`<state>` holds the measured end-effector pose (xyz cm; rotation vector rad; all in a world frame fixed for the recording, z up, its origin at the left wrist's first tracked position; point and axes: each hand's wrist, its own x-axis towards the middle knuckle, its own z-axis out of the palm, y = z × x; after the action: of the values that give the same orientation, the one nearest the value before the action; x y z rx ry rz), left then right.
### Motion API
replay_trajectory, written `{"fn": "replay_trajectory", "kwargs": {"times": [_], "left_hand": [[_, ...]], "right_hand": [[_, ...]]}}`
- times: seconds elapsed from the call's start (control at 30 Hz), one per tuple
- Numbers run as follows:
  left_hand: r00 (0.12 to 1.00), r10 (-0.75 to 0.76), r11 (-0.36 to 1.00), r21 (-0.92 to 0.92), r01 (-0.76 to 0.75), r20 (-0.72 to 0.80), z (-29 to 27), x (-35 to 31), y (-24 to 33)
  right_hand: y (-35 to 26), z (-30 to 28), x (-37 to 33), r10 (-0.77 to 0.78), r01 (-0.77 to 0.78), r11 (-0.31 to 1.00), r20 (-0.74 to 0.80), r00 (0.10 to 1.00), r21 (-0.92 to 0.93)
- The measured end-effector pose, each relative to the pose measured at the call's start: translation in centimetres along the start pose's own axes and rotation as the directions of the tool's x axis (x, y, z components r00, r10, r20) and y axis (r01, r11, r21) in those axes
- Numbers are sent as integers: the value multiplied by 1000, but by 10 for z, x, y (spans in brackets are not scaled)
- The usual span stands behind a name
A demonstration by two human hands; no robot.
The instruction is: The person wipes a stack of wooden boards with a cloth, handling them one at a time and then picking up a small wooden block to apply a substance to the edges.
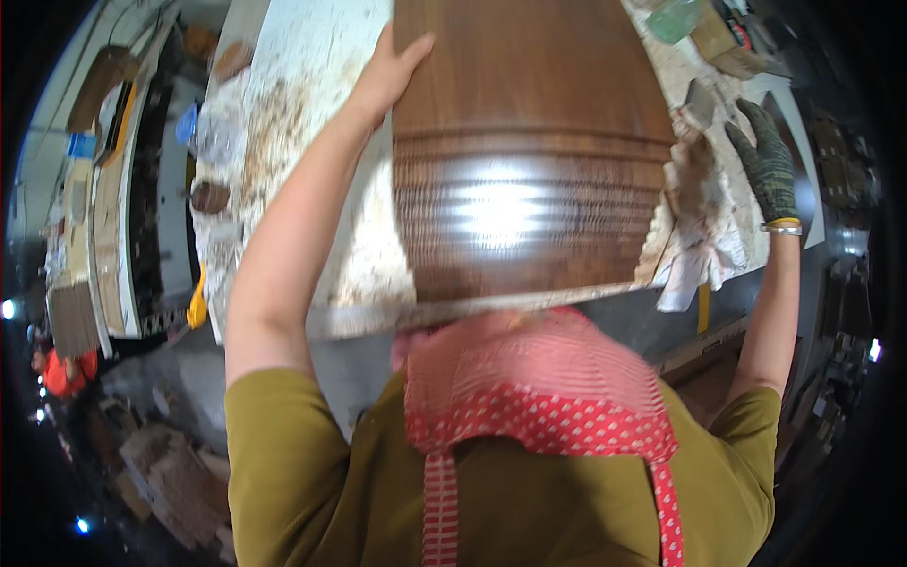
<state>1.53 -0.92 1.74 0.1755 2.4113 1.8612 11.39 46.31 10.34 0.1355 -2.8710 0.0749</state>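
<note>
A brown wooden panel (534,76) with a grooved band across its near part lies before me, glare shining off the grooves. At its left edge rests my left hand (389,76), bare, with the thumb stretched over the panel's surface and apart from the forefinger; the other fingers are mostly hidden. My right hand (763,165) wears a dark green knit glove with a yellow cuff. Its fingers are spread over the table's right side, apart from the panel. Nearest to it are a small grey block (699,102) and a stained, crumpled white rag (709,250).
The white worktable (316,123) is smeared with brown stain. A clear plastic bottle (219,137) and a brown round container (210,197) stand along its left side. At the far right are a cardboard box (723,47) and a greenish plastic item (674,19). A person in orange (71,373) is at far left.
</note>
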Motion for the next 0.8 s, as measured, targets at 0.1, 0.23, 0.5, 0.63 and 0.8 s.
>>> {"fn": "replay_trajectory", "kwargs": {"times": [0.1, 0.23, 0.5, 0.63, 0.8], "left_hand": [[997, -71, 996, -45, 71, -19, -1, -7, -16], [982, -187, 982, -13, 186, -15, 7, -14, -14], [952, -304, 872, -396, 288, 22, 4, 33, 7], [967, -255, 907, -340, 249, 29, 9, 21, -3], [988, -151, 982, -116, 148, -14, 13, -28, -9]], "right_hand": [[-50, 24, 38, 78, -77, 877, 18, 997, 474], [-54, 84, 86, 189, -258, 930, 259, 947, 262], [-86, 115, 112, 42, -584, 22, 583, 811, 811], [-75, 117, 87, -14, -498, 25, 498, 867, 867], [-88, 96, 32, 47, -540, -1, 539, 841, 842]]}}
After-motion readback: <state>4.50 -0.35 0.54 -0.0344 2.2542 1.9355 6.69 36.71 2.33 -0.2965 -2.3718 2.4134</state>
